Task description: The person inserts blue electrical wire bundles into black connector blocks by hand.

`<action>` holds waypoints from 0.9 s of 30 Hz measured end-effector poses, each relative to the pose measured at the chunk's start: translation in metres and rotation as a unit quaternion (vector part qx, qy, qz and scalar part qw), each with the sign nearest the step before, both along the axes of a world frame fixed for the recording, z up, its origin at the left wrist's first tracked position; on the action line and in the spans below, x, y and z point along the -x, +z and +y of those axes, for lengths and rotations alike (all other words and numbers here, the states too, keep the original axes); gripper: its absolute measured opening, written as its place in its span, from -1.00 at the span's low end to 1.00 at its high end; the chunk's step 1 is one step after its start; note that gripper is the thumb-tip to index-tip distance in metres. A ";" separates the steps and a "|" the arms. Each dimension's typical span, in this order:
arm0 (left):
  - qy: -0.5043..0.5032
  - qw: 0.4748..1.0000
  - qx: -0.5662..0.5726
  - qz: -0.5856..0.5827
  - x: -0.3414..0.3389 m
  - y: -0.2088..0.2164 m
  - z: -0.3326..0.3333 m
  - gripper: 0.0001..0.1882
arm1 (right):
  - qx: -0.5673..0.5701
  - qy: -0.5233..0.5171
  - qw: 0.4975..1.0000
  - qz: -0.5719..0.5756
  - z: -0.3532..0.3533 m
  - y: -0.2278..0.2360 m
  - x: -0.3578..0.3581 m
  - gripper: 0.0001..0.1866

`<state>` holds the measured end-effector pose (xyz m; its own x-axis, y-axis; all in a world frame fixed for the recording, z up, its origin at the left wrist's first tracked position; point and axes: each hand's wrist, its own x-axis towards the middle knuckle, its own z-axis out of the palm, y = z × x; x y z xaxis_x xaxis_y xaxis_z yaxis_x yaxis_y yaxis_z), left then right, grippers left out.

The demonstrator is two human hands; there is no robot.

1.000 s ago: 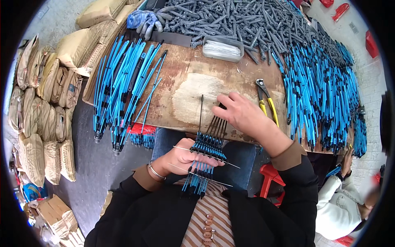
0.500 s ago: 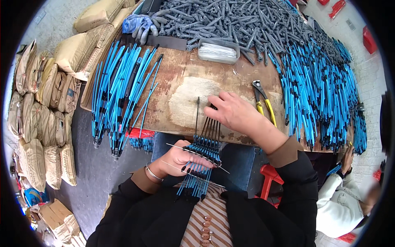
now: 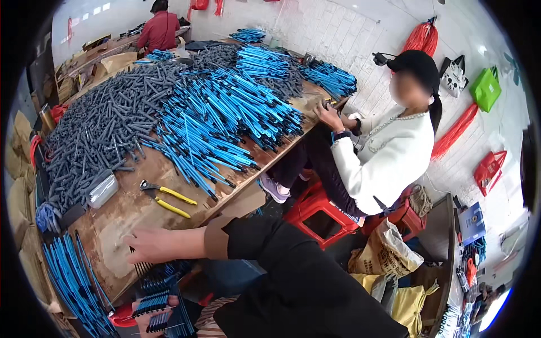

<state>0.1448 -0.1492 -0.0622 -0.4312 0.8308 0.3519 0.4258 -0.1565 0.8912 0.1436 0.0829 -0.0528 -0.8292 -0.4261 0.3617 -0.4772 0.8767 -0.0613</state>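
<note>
At the lower left, my left hand (image 3: pixel 151 318) is closed around a row of thin blue-and-black rods (image 3: pixel 152 303), side by side with thin metal wires running across them. Just above it, over the table edge, my right hand (image 3: pixel 151 245) has its fingers curled at the far ends of the rods' thin black parts. Its fingertips are partly hidden. Yellow-handled pincers (image 3: pixel 168 198) lie on the wooden table (image 3: pixel 107 236) beyond my right hand. A bundle of blue rods (image 3: pixel 76 281) lies to the left of both hands.
Grey plastic pieces (image 3: pixel 107 112) and blue rods (image 3: pixel 225 112) cover the table's far part, near a clear tray (image 3: pixel 103 189). At right, a person in white (image 3: pixel 389 152) sits on a red stool (image 3: pixel 318 211), hands at the table edge. Sacks (image 3: pixel 389 253) stand behind.
The view has swung to the right, bringing the seated co-worker and far table into sight. Both my hands still hold the row of rods, now at the lower left.
</note>
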 end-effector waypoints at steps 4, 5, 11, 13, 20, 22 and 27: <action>-0.034 0.994 0.072 -0.079 -0.030 -0.011 -0.006 -0.88 | 0.073 0.053 0.996 -0.012 0.001 -0.014 -0.044 -0.74; -0.042 0.990 0.090 -0.101 -0.037 -0.016 -0.009 -0.87 | 0.098 0.101 0.988 -0.061 0.000 -0.013 -0.058 -0.75; -0.034 0.939 0.211 -0.268 -0.095 -0.041 -0.039 -0.81 | 0.188 0.264 0.912 -0.250 -0.043 -0.080 -0.096 -0.72; -0.025 0.934 0.180 -0.307 -0.115 -0.013 -0.026 -0.73 | 0.207 0.249 0.905 -0.277 -0.046 -0.096 -0.104 -0.71; -0.109 0.989 -0.045 0.086 -0.110 -0.076 -0.017 -0.75 | 0.226 0.239 0.897 -0.295 -0.038 -0.124 -0.108 -0.68; -0.086 0.995 -0.028 0.050 -0.109 -0.086 -0.024 -0.75 | 0.241 0.249 0.885 -0.310 -0.045 -0.132 -0.102 -0.67; -0.050 0.998 -0.047 0.010 -0.098 -0.087 -0.025 -0.78 | 0.227 0.235 0.873 -0.362 -0.047 -0.140 -0.091 -0.64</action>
<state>0.2423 -0.1739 -0.1496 -0.3401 0.8323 0.4378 0.4217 -0.2812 0.8620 0.2346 0.0356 -0.1924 -0.6822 -0.7303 0.0353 -0.4700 0.4011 -0.7863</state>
